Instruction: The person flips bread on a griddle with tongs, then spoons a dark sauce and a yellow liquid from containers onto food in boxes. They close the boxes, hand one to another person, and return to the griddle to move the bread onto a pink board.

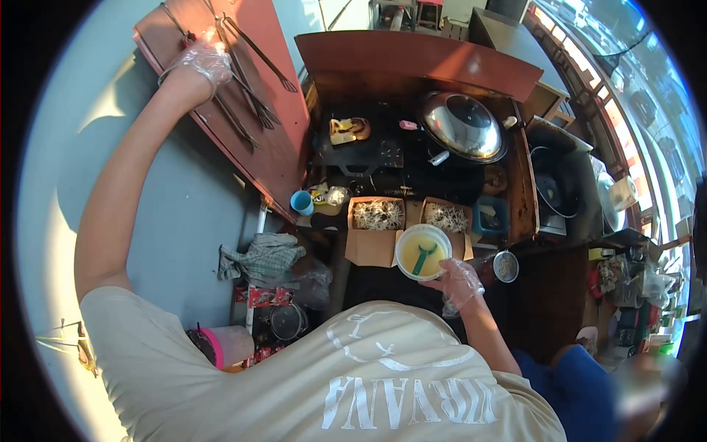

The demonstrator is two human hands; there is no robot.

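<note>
My left hand [200, 65], in a clear plastic glove, is raised at the red-brown panel on the left. Its fingers are curled at the upper ends of several long metal utensils [254, 103] hanging there; which handle they grip is partly hidden. One utensil is a slotted turner [289, 85]. Low in front of me, my right hand [458, 283], gloved too, grips a white round tub [401, 254] by its side. Pale yellow contents [434, 244] and a green scoop [421, 262] are in the tub. Just behind it stand two open cardboard boxes [370, 247] with shredded pale food [378, 215] inside.
A browned slice of bread [349, 130] lies on the dark griddle [368, 156]. To its right is a lidded pan [464, 125]. A blue cup [301, 202] and a cloth [264, 256] are at left. Another person's blue-clothed leg [582, 383] shows at lower right.
</note>
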